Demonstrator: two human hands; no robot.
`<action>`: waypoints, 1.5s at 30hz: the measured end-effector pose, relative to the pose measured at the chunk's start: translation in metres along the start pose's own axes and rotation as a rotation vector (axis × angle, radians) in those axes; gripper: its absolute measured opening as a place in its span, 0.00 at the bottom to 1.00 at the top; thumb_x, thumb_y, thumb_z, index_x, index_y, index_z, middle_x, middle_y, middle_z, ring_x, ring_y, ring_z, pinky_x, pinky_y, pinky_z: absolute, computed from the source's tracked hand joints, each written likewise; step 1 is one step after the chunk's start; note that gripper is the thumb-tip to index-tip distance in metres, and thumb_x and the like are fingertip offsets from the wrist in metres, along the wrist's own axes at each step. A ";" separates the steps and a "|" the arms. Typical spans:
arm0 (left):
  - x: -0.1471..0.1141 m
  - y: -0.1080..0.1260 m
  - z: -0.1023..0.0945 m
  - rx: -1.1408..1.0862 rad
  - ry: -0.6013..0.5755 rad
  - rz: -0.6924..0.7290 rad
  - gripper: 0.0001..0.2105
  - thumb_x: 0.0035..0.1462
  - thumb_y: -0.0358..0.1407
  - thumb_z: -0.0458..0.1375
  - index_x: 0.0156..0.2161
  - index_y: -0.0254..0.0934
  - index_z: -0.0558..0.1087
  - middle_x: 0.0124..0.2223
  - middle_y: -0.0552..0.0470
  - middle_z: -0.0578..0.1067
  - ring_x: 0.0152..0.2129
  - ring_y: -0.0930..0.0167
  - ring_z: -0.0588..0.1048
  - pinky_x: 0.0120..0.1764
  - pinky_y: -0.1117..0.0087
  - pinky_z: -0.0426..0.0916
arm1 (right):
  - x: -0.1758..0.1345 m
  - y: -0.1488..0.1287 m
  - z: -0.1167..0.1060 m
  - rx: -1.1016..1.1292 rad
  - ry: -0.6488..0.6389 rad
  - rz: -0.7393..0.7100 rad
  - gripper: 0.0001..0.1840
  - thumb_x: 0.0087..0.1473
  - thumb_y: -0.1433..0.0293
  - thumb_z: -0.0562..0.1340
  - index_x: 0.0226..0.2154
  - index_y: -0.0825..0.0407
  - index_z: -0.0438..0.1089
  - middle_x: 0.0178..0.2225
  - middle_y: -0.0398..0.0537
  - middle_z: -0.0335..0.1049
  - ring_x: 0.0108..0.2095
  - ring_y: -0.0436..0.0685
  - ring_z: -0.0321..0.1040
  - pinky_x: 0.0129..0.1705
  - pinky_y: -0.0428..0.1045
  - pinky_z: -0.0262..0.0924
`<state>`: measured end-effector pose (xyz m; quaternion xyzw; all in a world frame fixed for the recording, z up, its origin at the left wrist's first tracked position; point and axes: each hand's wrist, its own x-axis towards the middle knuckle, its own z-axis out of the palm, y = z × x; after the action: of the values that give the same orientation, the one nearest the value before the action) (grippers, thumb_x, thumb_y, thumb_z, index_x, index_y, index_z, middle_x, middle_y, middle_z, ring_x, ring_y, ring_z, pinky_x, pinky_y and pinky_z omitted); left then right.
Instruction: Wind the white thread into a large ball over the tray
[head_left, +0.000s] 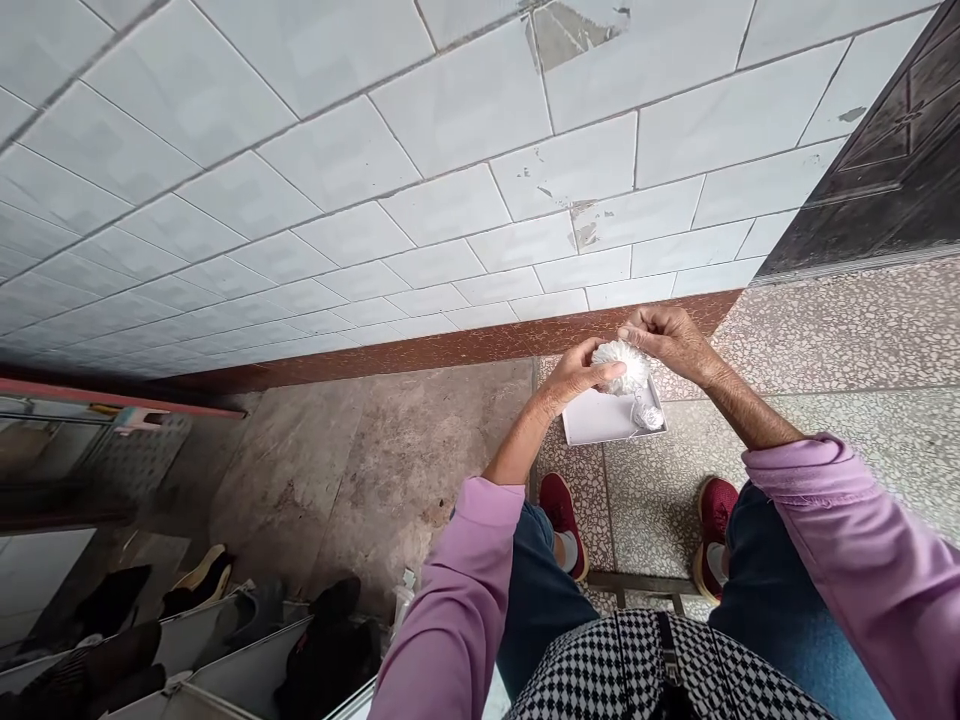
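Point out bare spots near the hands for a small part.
Free: left side of the shallow box, beside the thread ball; terrazzo floor between box and right shoe. Crowded: the box's far edge, around the white pompom, left hand and right hand; lower left, dark footwear.

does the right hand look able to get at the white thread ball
Probably yes: the white thread ball lies in the open box near the right hand, with nothing seen covering it.

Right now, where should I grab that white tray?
Probably pinch the tray by its near rim's left end, from the side nearest the red shoes: it's straight and bare, while the left hand and fluffy ball crowd the far side.
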<state>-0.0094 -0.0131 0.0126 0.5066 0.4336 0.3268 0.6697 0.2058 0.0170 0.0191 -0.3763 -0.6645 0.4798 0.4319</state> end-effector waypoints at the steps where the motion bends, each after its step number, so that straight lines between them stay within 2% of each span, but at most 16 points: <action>1: 0.000 0.000 0.000 -0.028 0.000 -0.006 0.32 0.40 0.53 0.79 0.47 0.38 0.77 0.41 0.50 0.78 0.35 0.70 0.76 0.36 0.69 0.71 | 0.001 0.001 0.000 0.017 -0.003 0.005 0.34 0.60 0.41 0.74 0.24 0.47 0.63 0.22 0.37 0.55 0.25 0.49 0.48 0.27 0.51 0.44; 6: 0.002 0.005 0.000 -0.268 -0.002 0.055 0.34 0.38 0.49 0.77 0.51 0.40 0.76 0.49 0.45 0.82 0.48 0.60 0.81 0.48 0.62 0.76 | 0.006 0.009 0.002 0.090 0.020 0.066 0.32 0.62 0.39 0.71 0.26 0.47 0.68 0.19 0.36 0.56 0.22 0.49 0.48 0.25 0.50 0.44; 9: 0.005 0.009 -0.002 -0.344 0.084 0.118 0.35 0.38 0.51 0.76 0.52 0.41 0.74 0.55 0.43 0.81 0.54 0.57 0.80 0.51 0.59 0.76 | 0.006 0.015 0.006 0.023 0.016 0.053 0.32 0.64 0.41 0.68 0.24 0.48 0.67 0.19 0.37 0.59 0.22 0.49 0.50 0.26 0.50 0.46; 14: 0.012 0.008 -0.018 -0.378 0.316 0.198 0.32 0.39 0.52 0.75 0.49 0.43 0.72 0.53 0.47 0.81 0.52 0.61 0.79 0.48 0.62 0.75 | -0.003 0.007 0.022 -0.160 -0.141 0.004 0.28 0.69 0.50 0.64 0.23 0.49 0.68 0.21 0.41 0.65 0.24 0.51 0.58 0.31 0.51 0.51; 17: 0.017 0.002 -0.029 -0.341 0.445 0.193 0.34 0.36 0.50 0.77 0.48 0.44 0.70 0.49 0.50 0.80 0.47 0.64 0.79 0.47 0.63 0.75 | -0.010 -0.007 0.032 -0.151 -0.275 -0.022 0.27 0.70 0.51 0.64 0.24 0.49 0.68 0.21 0.40 0.65 0.24 0.51 0.59 0.32 0.50 0.53; 20: 0.021 -0.005 -0.031 -0.198 0.555 0.173 0.39 0.31 0.47 0.80 0.50 0.43 0.69 0.49 0.49 0.80 0.46 0.63 0.79 0.47 0.63 0.75 | -0.014 -0.020 0.033 -0.078 -0.323 -0.043 0.27 0.70 0.49 0.65 0.27 0.50 0.72 0.22 0.40 0.66 0.25 0.51 0.59 0.30 0.50 0.53; 23: 0.020 -0.010 -0.027 0.004 0.506 0.187 0.42 0.30 0.47 0.81 0.52 0.41 0.71 0.50 0.47 0.81 0.47 0.61 0.79 0.50 0.62 0.74 | -0.013 -0.028 0.023 -0.015 -0.249 -0.042 0.28 0.67 0.45 0.68 0.27 0.50 0.73 0.22 0.39 0.65 0.24 0.50 0.56 0.28 0.50 0.50; 27: 0.010 -0.008 -0.019 0.158 0.265 0.160 0.36 0.38 0.50 0.79 0.53 0.40 0.76 0.50 0.47 0.83 0.48 0.60 0.79 0.52 0.61 0.72 | -0.008 -0.028 0.003 0.019 -0.043 -0.015 0.27 0.64 0.44 0.72 0.28 0.49 0.74 0.23 0.40 0.64 0.25 0.50 0.56 0.28 0.51 0.50; 30: 0.002 -0.003 -0.011 0.046 0.051 0.102 0.31 0.45 0.53 0.77 0.52 0.40 0.79 0.51 0.46 0.83 0.48 0.61 0.80 0.52 0.63 0.73 | -0.006 -0.021 -0.006 0.026 0.058 -0.003 0.30 0.62 0.43 0.73 0.25 0.48 0.69 0.22 0.41 0.63 0.25 0.50 0.54 0.28 0.51 0.50; 33: -0.003 0.002 -0.005 -0.109 -0.060 0.049 0.33 0.43 0.54 0.79 0.50 0.39 0.80 0.49 0.46 0.83 0.44 0.64 0.81 0.48 0.65 0.73 | -0.004 -0.014 -0.005 0.023 0.048 0.000 0.33 0.60 0.41 0.73 0.23 0.48 0.66 0.21 0.39 0.60 0.24 0.49 0.51 0.27 0.51 0.48; 36: -0.005 0.006 -0.003 -0.208 -0.037 0.055 0.35 0.37 0.51 0.81 0.51 0.40 0.78 0.48 0.46 0.83 0.45 0.62 0.81 0.47 0.63 0.76 | -0.002 -0.005 0.000 0.039 0.036 0.020 0.32 0.60 0.41 0.73 0.24 0.48 0.66 0.21 0.38 0.58 0.23 0.49 0.50 0.26 0.50 0.46; 39: -0.003 0.008 -0.006 -0.282 0.026 0.088 0.37 0.37 0.50 0.79 0.53 0.42 0.77 0.52 0.45 0.83 0.52 0.57 0.81 0.51 0.59 0.77 | 0.002 0.005 0.003 0.046 0.008 0.039 0.29 0.62 0.42 0.71 0.28 0.48 0.69 0.20 0.37 0.59 0.22 0.50 0.51 0.26 0.51 0.46; 45: 0.007 0.007 -0.010 -0.430 0.168 0.147 0.31 0.40 0.49 0.75 0.49 0.39 0.78 0.52 0.44 0.84 0.56 0.57 0.80 0.55 0.59 0.77 | 0.005 0.016 0.014 -0.191 -0.024 0.003 0.22 0.65 0.55 0.67 0.24 0.48 0.65 0.21 0.41 0.66 0.25 0.52 0.59 0.32 0.52 0.52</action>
<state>-0.0162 -0.0011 0.0167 0.3538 0.3703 0.5006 0.6980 0.1927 0.0218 0.0024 -0.4111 -0.7119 0.4192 0.3854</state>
